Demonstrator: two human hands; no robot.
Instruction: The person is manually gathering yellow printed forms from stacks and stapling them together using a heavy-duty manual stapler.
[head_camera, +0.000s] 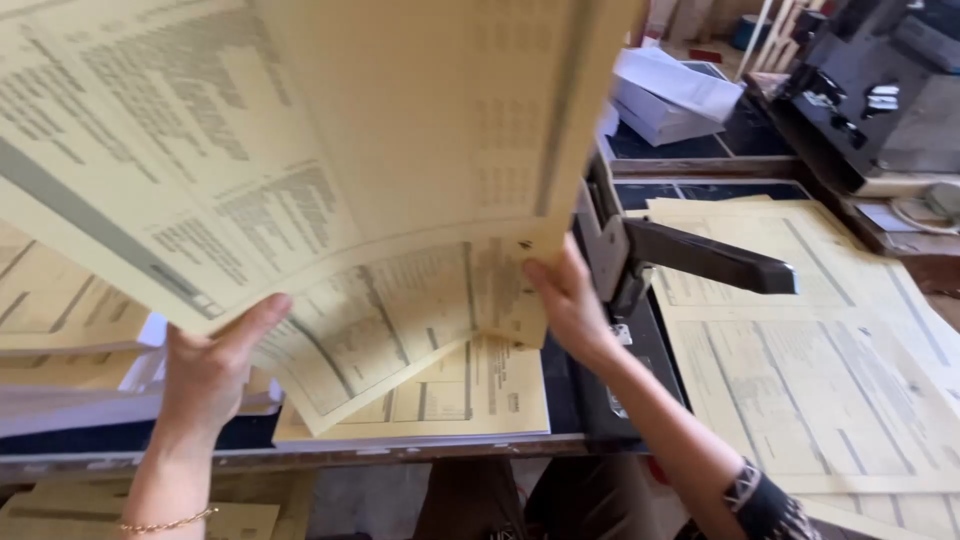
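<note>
Left hand (205, 365) clamped on lower left edge of raised yellow printed sheets (300, 170), thumb on top. Right hand (565, 300) pinches their lower right corner, just left of the black stapler (690, 255). Sheets lifted above the yellow stack (480, 395) left of the stapler.

Warm daylight comes from the upper right and falls brightest on the white stack of paper reams (672, 100) and on the flat yellow printed forms (800, 330) spread at the right, where the paper looks washed out. The large lifted yellow printed sheets (300, 150) sit close to the lens and are soft and slightly blurred, their fine print unreadable. Beneath them a shadow darkens the lower pile of yellow forms (450, 395). The black metal machine (870, 90) at the top right stays murky, with little detail. Straight edges bow near the frame's borders.
</note>
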